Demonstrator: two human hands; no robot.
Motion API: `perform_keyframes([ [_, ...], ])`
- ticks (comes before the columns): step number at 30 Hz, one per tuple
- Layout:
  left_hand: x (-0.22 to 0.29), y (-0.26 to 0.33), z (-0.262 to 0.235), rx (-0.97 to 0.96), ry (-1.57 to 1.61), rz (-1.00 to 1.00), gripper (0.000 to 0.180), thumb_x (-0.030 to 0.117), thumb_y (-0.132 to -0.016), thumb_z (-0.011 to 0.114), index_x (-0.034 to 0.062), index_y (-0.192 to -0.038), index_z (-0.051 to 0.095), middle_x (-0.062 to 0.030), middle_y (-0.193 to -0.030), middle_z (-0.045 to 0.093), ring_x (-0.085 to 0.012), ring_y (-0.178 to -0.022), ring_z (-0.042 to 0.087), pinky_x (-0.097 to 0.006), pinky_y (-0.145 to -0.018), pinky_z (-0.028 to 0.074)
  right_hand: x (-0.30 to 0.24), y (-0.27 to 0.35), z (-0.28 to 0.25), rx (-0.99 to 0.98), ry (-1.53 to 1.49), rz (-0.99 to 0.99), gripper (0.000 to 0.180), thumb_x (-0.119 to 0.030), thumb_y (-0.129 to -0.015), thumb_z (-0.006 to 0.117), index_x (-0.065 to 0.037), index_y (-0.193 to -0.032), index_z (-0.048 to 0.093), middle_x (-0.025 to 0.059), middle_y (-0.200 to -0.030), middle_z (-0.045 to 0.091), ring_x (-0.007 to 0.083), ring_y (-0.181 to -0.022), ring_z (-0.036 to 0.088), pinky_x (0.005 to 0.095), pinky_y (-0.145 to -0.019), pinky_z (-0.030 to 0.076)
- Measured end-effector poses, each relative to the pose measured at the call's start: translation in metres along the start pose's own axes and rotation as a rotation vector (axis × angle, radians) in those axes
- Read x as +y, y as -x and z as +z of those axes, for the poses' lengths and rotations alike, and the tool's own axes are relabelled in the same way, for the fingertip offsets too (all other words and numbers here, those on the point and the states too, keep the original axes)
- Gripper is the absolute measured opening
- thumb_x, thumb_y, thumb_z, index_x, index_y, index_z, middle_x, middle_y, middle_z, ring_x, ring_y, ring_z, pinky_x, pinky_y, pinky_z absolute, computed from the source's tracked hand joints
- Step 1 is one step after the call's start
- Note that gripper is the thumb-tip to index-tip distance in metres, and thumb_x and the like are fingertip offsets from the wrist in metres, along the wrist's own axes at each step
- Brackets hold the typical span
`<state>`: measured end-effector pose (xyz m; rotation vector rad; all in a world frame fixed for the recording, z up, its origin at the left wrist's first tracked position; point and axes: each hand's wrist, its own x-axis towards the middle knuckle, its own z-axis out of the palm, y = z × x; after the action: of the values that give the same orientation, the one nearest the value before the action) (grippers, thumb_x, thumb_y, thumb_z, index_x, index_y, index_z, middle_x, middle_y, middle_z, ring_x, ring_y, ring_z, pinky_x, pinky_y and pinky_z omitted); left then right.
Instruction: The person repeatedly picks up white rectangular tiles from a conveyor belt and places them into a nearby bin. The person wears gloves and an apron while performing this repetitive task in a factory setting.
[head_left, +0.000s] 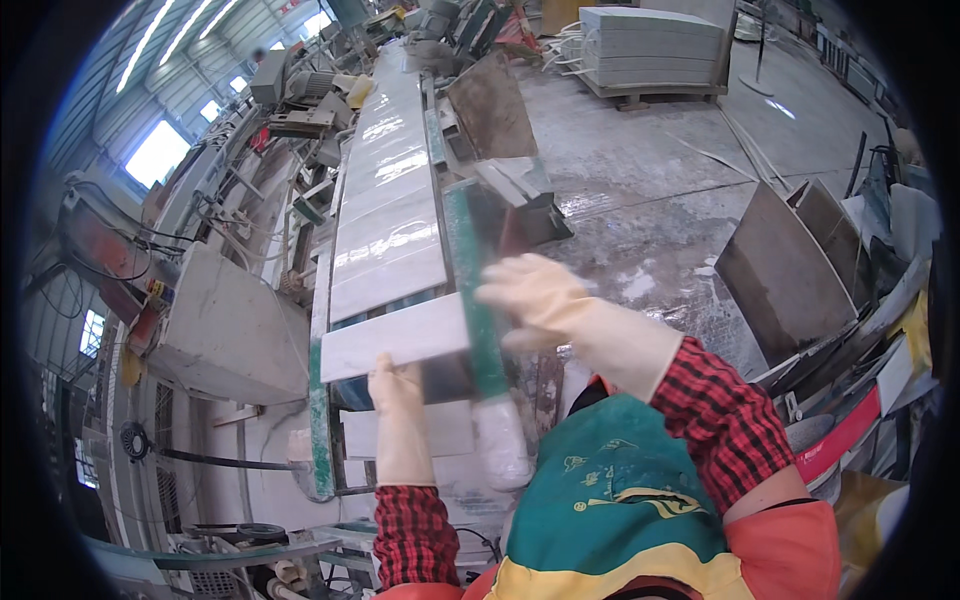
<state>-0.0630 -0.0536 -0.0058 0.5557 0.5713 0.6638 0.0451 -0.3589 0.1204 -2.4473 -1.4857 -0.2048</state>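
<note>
1 gloved left hand [398,392] grips the near edge of 1 white slab [395,338]. 1 gloved right hand [537,296], blurred, is near the slab's right end; its grip cannot be told.

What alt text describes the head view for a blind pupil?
A gloved left hand touches the near edge of a white slab on a conveyor; the blurred, gloved right hand is near its right end. More slabs lie beyond.

Two gloved hands [535,297], two checked sleeves [722,420], one apron [620,475], one held slab [395,338], one pallet stack [655,50]
</note>
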Motion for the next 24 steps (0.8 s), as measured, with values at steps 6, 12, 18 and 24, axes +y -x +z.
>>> perform_keyframes([
  [6,-0.003,-0.054,-0.009,0.113,-0.053,-0.142,0.044,0.009,-0.105,0.043,-0.004,-0.147,0.035,-0.0248,-0.15,0.044,-0.0448,-0.137,0.046,-0.063,-0.109,0.047,0.116,0.167,0.031,0.085,-0.018,0.462,0.064,-0.037,-0.078,0.083,-0.015,-0.134,0.061,0.0109,-0.143,0.058,0.03,-0.13,0.057,0.0397,-0.109,0.046],
  [12,-0.015,-0.074,-0.006,0.137,-0.04,-0.12,0.044,0.009,-0.105,0.042,-0.0076,-0.146,0.035,-0.0258,-0.15,0.043,-0.0459,-0.136,0.046,-0.063,-0.108,0.048,0.128,0.334,-0.008,0.187,-0.19,1.017,0.067,-0.025,-0.075,0.079,-0.006,-0.137,0.061,0.0179,-0.138,0.062,0.0321,-0.132,0.056,0.039,-0.112,0.043],
  [18,-0.021,-0.096,0.002,0.194,-0.097,-0.073,0.047,0.009,-0.099,0.051,-0.0143,-0.138,0.04,-0.0288,-0.138,0.05,-0.0442,-0.124,0.057,-0.06,-0.096,0.056,0.113,0.421,0.004,0.358,-0.344,1.289,0.062,-0.02,-0.081,0.077,-0.004,-0.139,0.06,0.0194,-0.141,0.061,0.0318,-0.135,0.054,0.0396,-0.115,0.04],
  [24,-0.015,-0.122,-0.029,-0.037,-0.505,-0.07,0.042,0.026,-0.103,0.051,-0.0085,-0.128,0.056,-0.0213,-0.121,0.064,-0.0319,-0.115,0.063,-0.042,-0.081,0.061,0.086,0.416,0.01,0.351,-0.407,1.343,0.061,-0.017,-0.084,0.075,-0.003,-0.141,0.058,0.0183,-0.141,0.061,0.0324,-0.133,0.055,0.0393,-0.115,0.039],
])
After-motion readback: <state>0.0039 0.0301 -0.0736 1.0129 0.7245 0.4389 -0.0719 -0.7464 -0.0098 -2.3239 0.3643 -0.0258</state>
